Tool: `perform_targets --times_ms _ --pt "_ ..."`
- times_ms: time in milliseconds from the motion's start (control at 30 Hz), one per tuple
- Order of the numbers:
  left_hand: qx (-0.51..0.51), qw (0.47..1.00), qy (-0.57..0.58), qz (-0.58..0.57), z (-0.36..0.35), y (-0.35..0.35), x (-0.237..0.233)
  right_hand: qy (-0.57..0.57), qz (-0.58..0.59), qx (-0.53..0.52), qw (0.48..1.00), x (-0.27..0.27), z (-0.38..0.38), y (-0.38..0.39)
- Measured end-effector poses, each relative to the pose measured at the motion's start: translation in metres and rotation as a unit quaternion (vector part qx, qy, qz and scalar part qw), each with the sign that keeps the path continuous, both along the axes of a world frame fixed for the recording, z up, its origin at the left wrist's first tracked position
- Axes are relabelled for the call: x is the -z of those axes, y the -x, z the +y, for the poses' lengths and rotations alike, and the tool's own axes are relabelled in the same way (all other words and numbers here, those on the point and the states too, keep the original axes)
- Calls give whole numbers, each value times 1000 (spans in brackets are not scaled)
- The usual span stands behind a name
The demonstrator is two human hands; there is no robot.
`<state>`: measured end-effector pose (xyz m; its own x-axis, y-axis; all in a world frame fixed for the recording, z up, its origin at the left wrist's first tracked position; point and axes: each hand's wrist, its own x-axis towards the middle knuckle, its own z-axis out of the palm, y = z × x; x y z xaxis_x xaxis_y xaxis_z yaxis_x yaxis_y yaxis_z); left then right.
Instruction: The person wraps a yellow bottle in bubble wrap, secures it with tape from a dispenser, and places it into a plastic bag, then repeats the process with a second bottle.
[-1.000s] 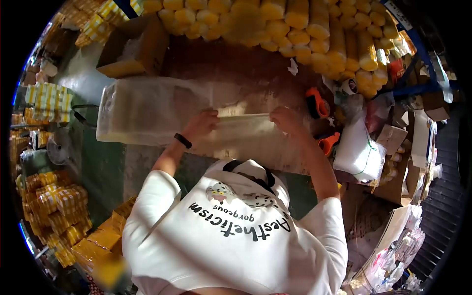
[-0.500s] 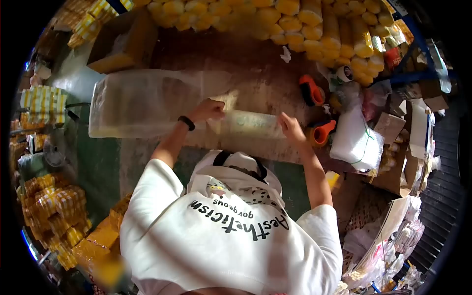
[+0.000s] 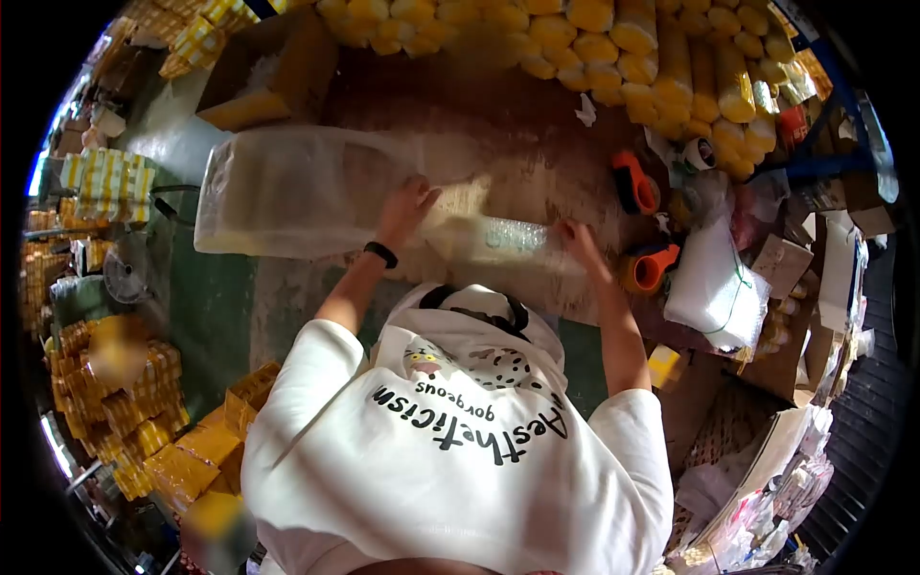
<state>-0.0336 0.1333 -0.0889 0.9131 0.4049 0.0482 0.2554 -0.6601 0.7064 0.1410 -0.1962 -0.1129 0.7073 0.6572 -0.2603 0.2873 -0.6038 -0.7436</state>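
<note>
A clear bubble-wrap bundle lies across the table in front of me, catching the light. My right hand is closed on its right end. Left of the bundle, my left hand rests over the translucent plastic sheeting, thumb and fingers apart, with nothing visible in its grasp. That sheeting stretches to the left past the table edge. What is inside the bundle is blurred by the plastic.
Two orange tape dispensers lie right of the bundle. Beyond them sits a tied white foam-like pack. Yellow-ended rolls are stacked at the back. An open cardboard box stands back left, and yellow-taped parcels are piled at left.
My left hand has come off the bundle's left end and its fingers have loosened. My right hand stays at the right end. The whole view has shifted slightly.
</note>
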Motion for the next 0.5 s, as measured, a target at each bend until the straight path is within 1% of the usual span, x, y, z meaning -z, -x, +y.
perform_targets --times_ms 67,100,133,200,267,300,367,400,433,467,500 --pt "51 985 -143 -79 -20 -6 -24 -83 -65 -28 994 18 -6 1" --pt "81 993 -58 -68 -39 -11 -36 -76 -90 -37 992 9 -6 1" --pt "111 992 28 -57 -60 -20 -43 -67 -115 -46 990 -12 2 5" --pt "239 964 -13 -117 -94 -45 -42 -34 -167 -69 983 -58 20 15" --pt "296 952 44 -64 -121 -63 -66 15 -219 -92 971 -101 36 30" --pt "326 942 72 -35 -127 -69 -78 -16 -254 -101 962 -123 44 37" --pt "361 924 101 -75 -121 -71 -91 -75 -320 -112 938 -170 54 48" --pt "380 913 117 -93 -116 -68 -93 -86 -449 -136 879 -196 52 46" --pt "364 915 154 -77 -111 -62 -90 -92 -566 -161 803 -221 48 44" --pt "345 917 190 -62 -104 -56 -86 -130 -411 -46 901 -247 38 45" --pt "324 918 222 -50 -97 -52 -84 -165 -239 69 954 -264 23 41"
